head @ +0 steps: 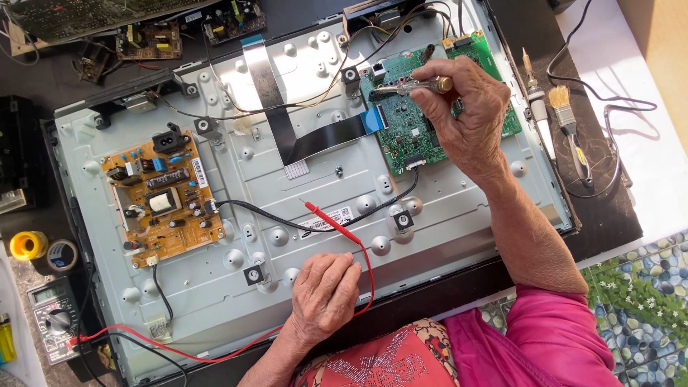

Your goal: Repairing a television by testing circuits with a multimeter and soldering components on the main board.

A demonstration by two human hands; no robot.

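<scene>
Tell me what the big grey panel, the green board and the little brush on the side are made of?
The big grey panel looks like pressed sheet metal: dull silver with stamped bumps and screw holes. The green board seems a glossy lacquered circuit board, dotted with tiny parts. The brush appears to have pale bristles, a shiny metal band and a dark handle, maybe wood or plastic.

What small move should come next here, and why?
Probably bringing the red probe across to the green board. The right hand already has a metal-tipped tool over that board, while the left hand rests on the metal panel beside the probe's red lead.
</scene>
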